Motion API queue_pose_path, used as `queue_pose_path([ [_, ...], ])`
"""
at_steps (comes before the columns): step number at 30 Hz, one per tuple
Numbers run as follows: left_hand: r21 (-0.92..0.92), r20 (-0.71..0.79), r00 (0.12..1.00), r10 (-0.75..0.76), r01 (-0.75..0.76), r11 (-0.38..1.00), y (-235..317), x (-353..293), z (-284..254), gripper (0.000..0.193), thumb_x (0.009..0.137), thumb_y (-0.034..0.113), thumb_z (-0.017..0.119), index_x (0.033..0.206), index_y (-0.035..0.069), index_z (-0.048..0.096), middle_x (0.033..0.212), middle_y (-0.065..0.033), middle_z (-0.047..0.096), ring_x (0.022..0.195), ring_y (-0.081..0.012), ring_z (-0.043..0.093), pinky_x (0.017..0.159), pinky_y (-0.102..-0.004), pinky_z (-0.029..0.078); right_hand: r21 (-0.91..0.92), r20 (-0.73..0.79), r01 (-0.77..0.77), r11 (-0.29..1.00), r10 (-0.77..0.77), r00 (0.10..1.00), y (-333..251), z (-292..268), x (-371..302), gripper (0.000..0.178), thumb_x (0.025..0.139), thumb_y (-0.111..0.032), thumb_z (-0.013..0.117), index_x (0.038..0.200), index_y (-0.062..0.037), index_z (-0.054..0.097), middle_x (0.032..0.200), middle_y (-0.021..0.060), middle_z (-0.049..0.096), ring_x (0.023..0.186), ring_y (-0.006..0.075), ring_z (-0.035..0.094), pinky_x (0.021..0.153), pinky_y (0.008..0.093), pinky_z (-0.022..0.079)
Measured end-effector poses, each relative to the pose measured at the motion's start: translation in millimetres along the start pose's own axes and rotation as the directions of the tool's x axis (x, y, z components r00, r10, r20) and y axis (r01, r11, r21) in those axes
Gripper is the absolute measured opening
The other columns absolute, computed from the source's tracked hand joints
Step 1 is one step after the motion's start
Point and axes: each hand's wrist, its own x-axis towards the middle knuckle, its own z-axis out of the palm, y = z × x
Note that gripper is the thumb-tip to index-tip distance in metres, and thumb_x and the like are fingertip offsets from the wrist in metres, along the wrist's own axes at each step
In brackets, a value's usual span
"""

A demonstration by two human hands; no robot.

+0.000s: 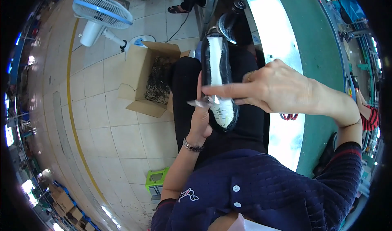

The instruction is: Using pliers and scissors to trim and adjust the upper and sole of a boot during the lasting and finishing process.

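Observation:
An upturned dark shoe [227, 69] lies over my lap, its white underside facing up and its black upper folded round the edge. My left hand [200, 122] grips it from the left side, with the fingers partly hidden behind the shoe. Across the sole reaches my right hand [269, 88], its index finger stretched out and the other fingers curled. Under that finger a shiny metal tool [199, 103] crosses the shoe; it is blurred, and its kind is not clear. The tool appears to be held in my right hand.
A cardboard box [134, 78] of black stringy scraps stands left of my knee, near a fan [102, 11] and a green stool [157, 178]. On my right runs a shiny metal bench edge [281, 39] beside a green belt [316, 59]. A striped sleeve [370, 118] shows beyond.

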Motion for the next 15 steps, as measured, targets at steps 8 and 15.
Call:
queue_pose_path([
  [8, -0.066, 0.107, 0.979, -0.172, 0.180, 0.981, 20.3, 6.9, -13.7, 0.094, 0.083, 0.009, 0.066, 0.155, 0.025, 0.009, 0.132, -0.0090, 0.050, 0.119, -0.0200, 0.052, 0.100, -0.0362, 0.043, -0.074, -0.057, -0.026, 0.997, 0.022, 0.998, 1.5, 7.9, 23.8, 0.077, 0.079, -0.009, 0.057, 0.150, -0.0216, 0.029, 0.058, 0.0113, 0.060, 0.050, 0.0298, 0.062, 0.047, 0.0411, 0.048],
  [15, 0.114, 0.154, 0.982, -0.109, 0.092, 0.989, 6.2, 5.3, -16.6, 0.099, 0.080, 0.009, 0.070, 0.155, 0.029, 0.009, 0.134, -0.0064, 0.047, 0.117, -0.0152, 0.049, 0.101, -0.0322, 0.040, -0.136, -0.104, -0.079, 0.988, 0.065, 0.992, -6.4, 35.0, 17.5, 0.071, 0.087, -0.025, 0.064, 0.149, -0.0212, 0.030, 0.058, 0.0122, 0.060, 0.051, 0.0317, 0.062, 0.048, 0.0437, 0.048],
])
